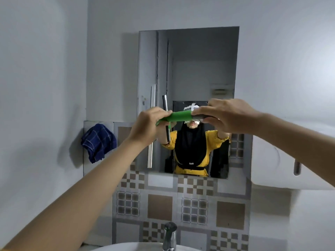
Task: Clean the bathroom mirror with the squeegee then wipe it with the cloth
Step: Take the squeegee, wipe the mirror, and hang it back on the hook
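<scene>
Both hands hold the green-handled squeegee (178,116) level before the rectangular wall mirror (199,69): left hand (146,126) wraps its blade end, right hand (224,115) pinches its grey end. A dark-blue checked cloth (98,142) hangs crumpled at the left; a chrome tap (169,236) stands below against patterned tiles (181,205).

Green squeegee (178,116), blue checked cloth (98,142)
</scene>
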